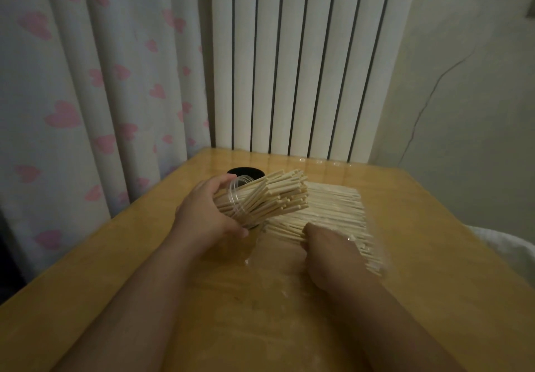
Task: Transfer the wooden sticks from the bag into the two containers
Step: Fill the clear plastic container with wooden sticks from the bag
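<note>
From the head camera. Gripping a clear jar (235, 197) in the left hand (202, 216), thumb and fingers wrapped round its wall, mouth tipped away from the palm and toward the right. Clutching sticks (333, 209) with the right hand (333, 253): fingers curled down over the near ends, tips hidden beneath, so hard to tell how many caught. Lying under and beyond those right fingers in a broad layer, inside a clear bag (375, 253) flat on the table (260, 319).

Judged to be mid-load: drawing a fresh bunch from the bag for the jar. To do it well, pinch only a modest bunch, given the little room seemingly left. Lift the near ends clear of the film before drawing back toward the wrist, so as not to drag the bag along. Square the ends against the tabletop, then feed them in along the jar's tilt, beside the ones already there, not across them. Keep the left grip firm and low on the wall. Tip the mouth up a little, or risk a spill over the rim just past the left fingertips.

Containers next. Clear jar: crammed, with a fan of sticks (278, 195) poking well past the rim at mixed angles. Black cup (246, 172): standing upright just beyond the left fingertips, close behind the jar, dark inside, nothing visible in it from here.
</note>
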Available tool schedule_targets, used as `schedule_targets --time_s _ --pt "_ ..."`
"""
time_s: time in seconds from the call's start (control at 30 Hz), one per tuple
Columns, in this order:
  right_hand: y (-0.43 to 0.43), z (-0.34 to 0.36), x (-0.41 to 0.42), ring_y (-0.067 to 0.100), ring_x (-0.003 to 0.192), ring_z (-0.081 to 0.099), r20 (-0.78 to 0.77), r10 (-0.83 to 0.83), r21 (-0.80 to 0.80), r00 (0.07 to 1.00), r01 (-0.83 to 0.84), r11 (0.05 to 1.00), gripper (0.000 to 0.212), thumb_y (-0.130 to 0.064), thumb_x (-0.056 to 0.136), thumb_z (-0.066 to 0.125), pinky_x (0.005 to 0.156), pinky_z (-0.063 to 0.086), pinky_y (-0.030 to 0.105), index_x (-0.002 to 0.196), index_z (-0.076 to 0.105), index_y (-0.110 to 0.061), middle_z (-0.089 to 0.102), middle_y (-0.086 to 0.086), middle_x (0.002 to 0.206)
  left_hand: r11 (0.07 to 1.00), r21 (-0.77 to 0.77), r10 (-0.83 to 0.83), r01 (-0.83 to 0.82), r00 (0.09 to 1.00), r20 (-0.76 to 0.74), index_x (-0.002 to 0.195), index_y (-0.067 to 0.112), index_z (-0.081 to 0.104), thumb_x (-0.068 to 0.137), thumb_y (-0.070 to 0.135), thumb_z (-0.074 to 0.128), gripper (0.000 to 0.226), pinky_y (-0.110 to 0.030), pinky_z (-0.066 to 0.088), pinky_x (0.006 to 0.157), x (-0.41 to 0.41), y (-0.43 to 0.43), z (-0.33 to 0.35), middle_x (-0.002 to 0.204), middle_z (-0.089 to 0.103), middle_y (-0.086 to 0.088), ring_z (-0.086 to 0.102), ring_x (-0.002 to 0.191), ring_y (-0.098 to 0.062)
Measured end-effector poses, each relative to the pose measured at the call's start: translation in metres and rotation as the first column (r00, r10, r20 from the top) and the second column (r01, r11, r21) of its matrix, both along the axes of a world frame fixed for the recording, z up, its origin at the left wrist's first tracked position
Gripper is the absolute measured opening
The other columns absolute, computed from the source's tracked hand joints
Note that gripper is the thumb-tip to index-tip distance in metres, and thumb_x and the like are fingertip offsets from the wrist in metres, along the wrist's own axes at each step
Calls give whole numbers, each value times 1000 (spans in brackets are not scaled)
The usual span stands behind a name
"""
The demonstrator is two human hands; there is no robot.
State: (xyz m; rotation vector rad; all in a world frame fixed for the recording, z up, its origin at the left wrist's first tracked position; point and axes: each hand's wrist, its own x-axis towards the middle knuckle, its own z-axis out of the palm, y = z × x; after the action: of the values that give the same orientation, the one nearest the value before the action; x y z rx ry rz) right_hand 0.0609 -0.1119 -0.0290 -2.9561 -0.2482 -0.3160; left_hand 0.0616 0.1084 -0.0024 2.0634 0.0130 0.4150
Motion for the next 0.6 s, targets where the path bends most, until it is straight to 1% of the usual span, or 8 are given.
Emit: schedule_targets --time_s 0.13,0.17,0.23,0.3,0.37,0.43,0.5,0.6 --pt "3 8 -5 26 102 62 9 5 67 1000 -6 998 18 -24 101 46 73 40 34 117 52 -29 67 2 111 1000 -4 -27 27 999 -19 134 45 52 37 13 97 111 -50 50 100 0 3 1 132 56 12 55 119 -20" --pt "4 9 -6 26 102 62 7 23 74 1000 -24 997 18 -31 102 47 73 41 34 118 52 -29 67 2 112 999 -10 -34 34 999 -25 135 44 51 39 11 97 111 -50 50 100 0 4 2 133 56 11 55 120 -20" --pt "5 13 -10 25 103 62 7 51 68 999 -52 996 28 -50 99 50 73 42 35 117 52 -28 66 -1 110 999 -12 -43 43 998 -37 139 41 49 44 8 96 111 -48 48 101 -1 5 3 136 54 10 53 122 -20" --pt "6 18 -14 24 97 62 40 60 33 997 -61 998 29 -55 97 50 68 41 34 110 53 -29 66 -2 102 999 -7 -47 46 998 -38 142 40 47 46 8 96 113 -46 48 102 -2 5 4 138 53 10 52 124 -20" --pt "6 23 -19 22 84 59 93 63 7 994 -64 998 21 -47 100 48 64 39 32 104 57 -28 61 -3 88 998 -20 -53 52 998 -37 144 40 47 47 6 96 113 -44 48 100 -3 4 4 138 53 9 52 123 -20" --pt "6 29 -23 21 76 55 152 65 -41 986 -59 997 15 -35 100 49 60 36 31 103 61 -27 53 -5 78 997 -49 -65 63 997 -35 144 38 48 48 3 94 112 -38 49 94 -2 6 3 135 55 8 55 119 -19" --pt "5 35 -26 21 79 60 208 66 -75 976 -52 996 14 -29 99 50 60 37 31 105 62 -28 58 -5 80 994 -84 -76 73 996 -36 144 36 49 48 0 93 112 -33 48 88 -1 8 3 133 58 9 57 117 -19" --pt "4 44 -31 21 78 60 243 71 -119 967 -43 992 17 -24 96 49 57 35 31 105 63 -27 63 -3 84 989 -124 -86 81 996 -37 144 33 50 47 -3 93 112 -34 48 91 -1 9 3 133 59 9 58 118 -19"
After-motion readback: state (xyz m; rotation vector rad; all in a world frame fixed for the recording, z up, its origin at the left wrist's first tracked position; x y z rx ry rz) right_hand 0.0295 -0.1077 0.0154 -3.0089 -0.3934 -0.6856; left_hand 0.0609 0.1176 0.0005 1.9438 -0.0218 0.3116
